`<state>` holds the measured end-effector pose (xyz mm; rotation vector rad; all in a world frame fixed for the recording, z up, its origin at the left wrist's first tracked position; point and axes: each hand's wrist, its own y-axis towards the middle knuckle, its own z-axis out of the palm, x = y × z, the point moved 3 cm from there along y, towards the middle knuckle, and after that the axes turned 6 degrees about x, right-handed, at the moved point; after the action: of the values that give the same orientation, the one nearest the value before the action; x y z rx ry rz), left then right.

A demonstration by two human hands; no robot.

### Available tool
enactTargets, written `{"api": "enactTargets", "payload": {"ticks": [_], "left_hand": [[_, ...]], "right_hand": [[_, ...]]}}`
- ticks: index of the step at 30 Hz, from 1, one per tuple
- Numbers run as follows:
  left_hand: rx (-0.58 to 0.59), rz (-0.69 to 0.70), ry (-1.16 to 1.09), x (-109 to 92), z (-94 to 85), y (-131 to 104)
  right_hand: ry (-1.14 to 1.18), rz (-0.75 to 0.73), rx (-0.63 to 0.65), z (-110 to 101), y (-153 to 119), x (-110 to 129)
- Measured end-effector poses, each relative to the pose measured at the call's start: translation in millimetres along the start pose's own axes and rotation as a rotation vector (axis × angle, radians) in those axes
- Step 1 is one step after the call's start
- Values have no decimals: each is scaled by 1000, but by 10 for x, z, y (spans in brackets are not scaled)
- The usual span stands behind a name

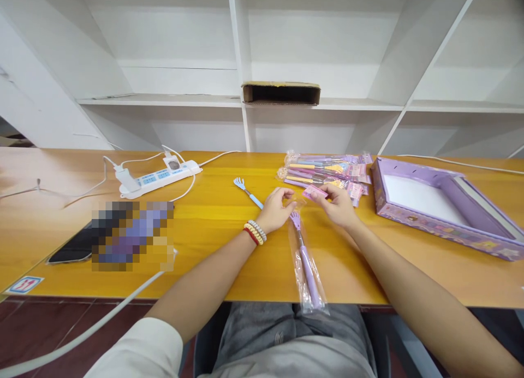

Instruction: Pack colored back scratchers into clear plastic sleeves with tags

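Observation:
My right hand (338, 204) pinches a small pink card (314, 192) between thumb and fingers. Across from it, my left hand (276, 210) has curled fingers, its thumb at the mouth of a clear plastic bag (295, 258). Inside that bag lies a purple back scratcher (308, 271), its claw end toward my hands and its handle reaching the table's front edge. A blue back scratcher (245, 189) without a bag lies beyond my left hand, its handle end partly hidden by the hand. Behind my right hand is a pile of bagged back scratchers (327, 167) with pink cards.
A purple open box (429, 225) stands on the right. At the left are a white power strip (161, 177) with cords and a dark phone (73, 244) beside a blurred patch. A white cable (123, 301) crosses the front left. Behind the table, white shelves hold a cardboard box (281, 86).

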<state>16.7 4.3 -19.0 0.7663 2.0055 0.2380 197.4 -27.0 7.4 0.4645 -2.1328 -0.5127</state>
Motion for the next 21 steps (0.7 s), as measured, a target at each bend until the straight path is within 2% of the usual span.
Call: {"api": "enactTargets", "payload": {"ticks": [4,8,15,21], "left_hand": [[8,-62,-117,86,58,7],[44,-92,-141,94,69,0],[113,-125,-157,26,56,-12],[126,-101,-179,-26,73,-11]], "right_hand": [[-12,-168,198,59,-45,115],[-134,-180,303,150,-79,92],[-110,-15,268,151,-33,-12],[116,69,149,182,-10,-102]]}}
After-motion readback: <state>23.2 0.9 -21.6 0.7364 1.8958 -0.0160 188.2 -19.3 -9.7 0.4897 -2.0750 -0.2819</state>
